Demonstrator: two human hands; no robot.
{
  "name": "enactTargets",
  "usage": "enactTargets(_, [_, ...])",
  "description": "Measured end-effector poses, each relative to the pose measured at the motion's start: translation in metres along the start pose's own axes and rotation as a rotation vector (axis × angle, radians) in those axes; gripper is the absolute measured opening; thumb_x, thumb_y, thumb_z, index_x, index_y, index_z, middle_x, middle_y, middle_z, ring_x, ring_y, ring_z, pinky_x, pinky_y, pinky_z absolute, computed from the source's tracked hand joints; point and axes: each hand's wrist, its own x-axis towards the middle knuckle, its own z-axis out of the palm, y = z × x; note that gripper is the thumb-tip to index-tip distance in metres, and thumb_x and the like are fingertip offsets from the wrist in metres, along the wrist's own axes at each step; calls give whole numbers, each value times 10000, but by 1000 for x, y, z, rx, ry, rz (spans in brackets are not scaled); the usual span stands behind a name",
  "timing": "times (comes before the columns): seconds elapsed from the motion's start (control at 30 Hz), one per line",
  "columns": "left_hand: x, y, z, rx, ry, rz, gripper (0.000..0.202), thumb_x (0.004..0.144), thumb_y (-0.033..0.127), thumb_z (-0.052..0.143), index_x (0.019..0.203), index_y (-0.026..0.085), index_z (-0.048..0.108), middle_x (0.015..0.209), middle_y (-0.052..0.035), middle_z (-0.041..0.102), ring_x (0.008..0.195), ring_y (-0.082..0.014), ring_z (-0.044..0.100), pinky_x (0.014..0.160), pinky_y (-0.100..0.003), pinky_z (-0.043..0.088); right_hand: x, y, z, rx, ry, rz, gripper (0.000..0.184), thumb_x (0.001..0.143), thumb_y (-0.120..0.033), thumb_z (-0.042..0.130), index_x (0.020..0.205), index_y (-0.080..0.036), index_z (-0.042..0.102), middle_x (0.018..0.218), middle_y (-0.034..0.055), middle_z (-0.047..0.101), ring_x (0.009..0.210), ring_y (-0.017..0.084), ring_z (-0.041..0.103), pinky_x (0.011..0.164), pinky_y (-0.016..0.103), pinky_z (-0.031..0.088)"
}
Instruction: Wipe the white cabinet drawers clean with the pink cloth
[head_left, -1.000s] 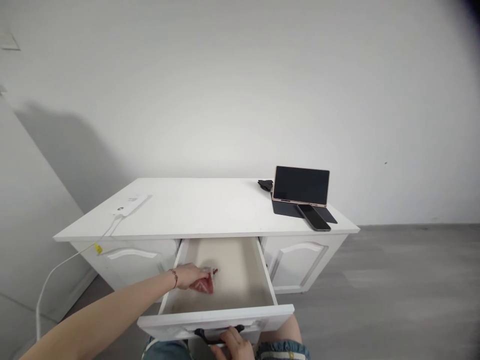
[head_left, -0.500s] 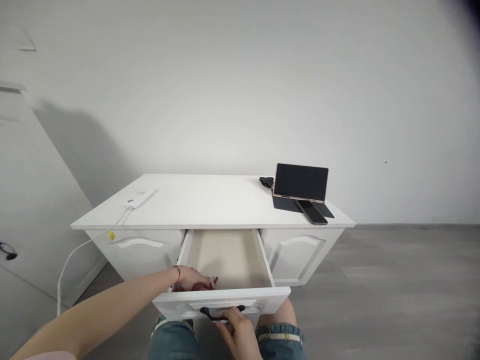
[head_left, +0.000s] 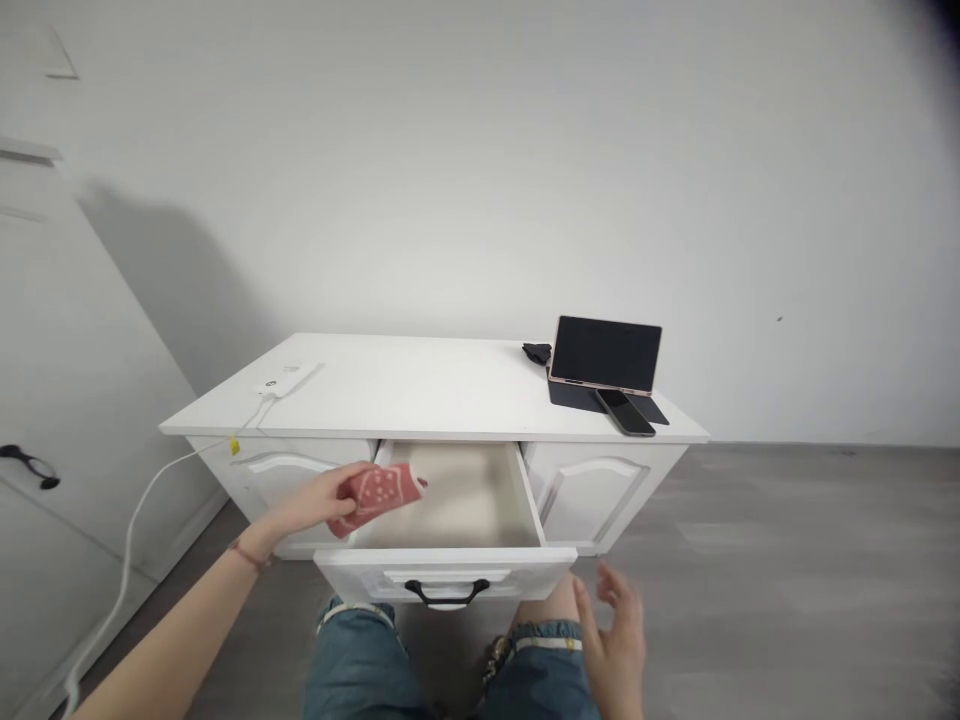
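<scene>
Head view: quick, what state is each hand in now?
Left hand: closed on a flat, pinkish-red item with white markings, material unclear.
Right hand: open, holding nothing.

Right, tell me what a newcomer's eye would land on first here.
Probably the red patterned item, bright against all the white, held in the left hand at the left side of the open drawer. Next, likely the dark-screened tablet, propped up toward the right end of the white desk.

Power strip [head_left: 288, 380], tablet [head_left: 607, 355] on desk [head_left: 420, 390]
</scene>
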Motion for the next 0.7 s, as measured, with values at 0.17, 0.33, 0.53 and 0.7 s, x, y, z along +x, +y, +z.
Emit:
enactTargets(0.17, [-77, -21, 31, -258, 775, -123, 568, 564, 327, 624, 1116, 203, 577, 1044, -59, 692, 977, -257, 619, 877, -360, 503, 27, 12, 10, 211, -227, 220, 589, 777, -578, 560, 1224, -195, 561, 1185, 138, 654, 1078, 283, 598, 840, 383, 509])
enactTargets(0.33, [-128, -26, 99, -447, 1285, -426, 466, 605, 413, 597, 1024, 216, 550, 837, -12, 608, 728, -210, 595, 761, -412, 530, 30, 17, 29, 313, -258, 292, 547, 717, -651, 568, 936, -166, 692, 997, 126, 730, 972, 291, 640, 861, 396, 498])
enactTargets(0.53, [-91, -26, 161, -15, 1273, -451, 601, 744, 463, 549, 1253, 159, 451, 1124, -134, 576, 1037, -326, 580, 929, -508, 468, 45, 12, 38, 311, -242, 192, 541, 726, -675, 552, 847, -163, 679, 847, 94, 732, 817, 254, 639, 730, 345, 508])
enactTargets(0.7, [-27, -53, 198, 63, 1021, -205, 602, 821, 352, 442, 1362, 111, 330, 1282, -216, 515, 1174, -343, 532, 985, -469, 446, 62, 8, 49, 279, -264, 110, 564, 742, -702, 502, 803, -165, 664, 750, 72, 707, 730, 232, 615, 664, 327, 494])
